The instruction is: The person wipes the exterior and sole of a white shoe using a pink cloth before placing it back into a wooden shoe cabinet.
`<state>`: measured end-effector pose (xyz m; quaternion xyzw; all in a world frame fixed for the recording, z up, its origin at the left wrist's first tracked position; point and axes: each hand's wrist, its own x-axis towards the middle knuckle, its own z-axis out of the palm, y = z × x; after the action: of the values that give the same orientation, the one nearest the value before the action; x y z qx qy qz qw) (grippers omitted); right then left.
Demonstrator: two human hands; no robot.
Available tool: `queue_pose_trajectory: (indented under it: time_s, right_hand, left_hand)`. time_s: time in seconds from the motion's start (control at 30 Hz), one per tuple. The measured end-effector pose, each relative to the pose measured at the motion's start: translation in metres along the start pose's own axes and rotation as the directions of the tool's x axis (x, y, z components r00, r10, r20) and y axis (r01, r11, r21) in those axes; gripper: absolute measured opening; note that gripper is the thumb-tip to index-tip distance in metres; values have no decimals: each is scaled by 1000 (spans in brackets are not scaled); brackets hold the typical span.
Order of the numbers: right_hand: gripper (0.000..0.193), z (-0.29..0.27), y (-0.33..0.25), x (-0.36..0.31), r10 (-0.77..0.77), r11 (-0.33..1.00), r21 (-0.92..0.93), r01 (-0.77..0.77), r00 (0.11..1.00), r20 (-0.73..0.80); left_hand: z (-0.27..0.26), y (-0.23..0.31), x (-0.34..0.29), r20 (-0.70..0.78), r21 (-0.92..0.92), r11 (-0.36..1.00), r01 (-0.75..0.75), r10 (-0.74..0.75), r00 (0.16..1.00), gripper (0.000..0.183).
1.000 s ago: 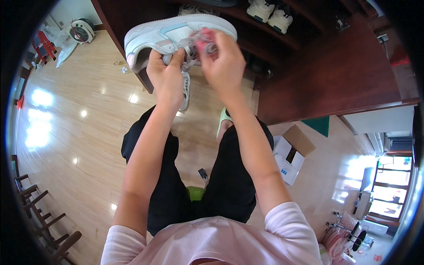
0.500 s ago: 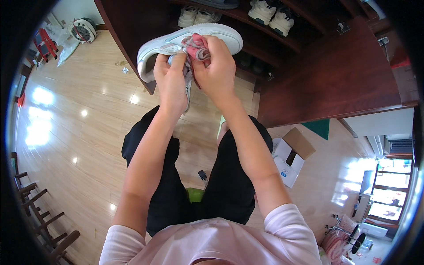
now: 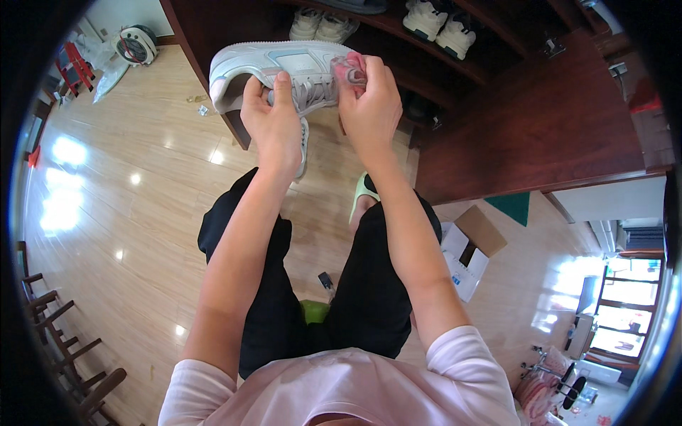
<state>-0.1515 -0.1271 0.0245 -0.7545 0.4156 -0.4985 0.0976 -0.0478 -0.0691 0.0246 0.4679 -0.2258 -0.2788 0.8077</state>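
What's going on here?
A person in a pale pink shirt is handling a white lace-up sneaker. The left hand grips it by its opening; the right hand holds a bunched pink-and-grey cloth at its toe. Beyond the sneaker, an open dark-brown wooden cabinet holds pale shoes. An open white cardboard box sits on the floor to the right.
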Motion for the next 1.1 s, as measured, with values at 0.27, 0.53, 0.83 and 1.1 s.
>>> queue_pose_trajectory:
  time_s: [0.27, 0.53, 0.83, 1.1]
  right_hand:
    - [41, 3, -12, -2, -149, 989, 9, 150, 985, -83]
    - [25, 9, -22, -11, -149, 966, 206, 159, 987, -61]
    - [32, 5, -10, -6, -155, 969, 177, 172, 982, -103]
    - [28, -4, 5, 5, 35, 965, 261, -18, 998, -60]
  left_hand:
    - [5, 2, 1, 7, -200, 980, -15, 17, 1000, 12]
    - [0, -4, 2, 69, -23, 996, -80, 82, 994, 11]
    - [5, -11, 2, 112, 71, 973, -218, 209, 971, 11]
    - [-6, -9, 14, 200, 124, 982, -140, 113, 973, 12]
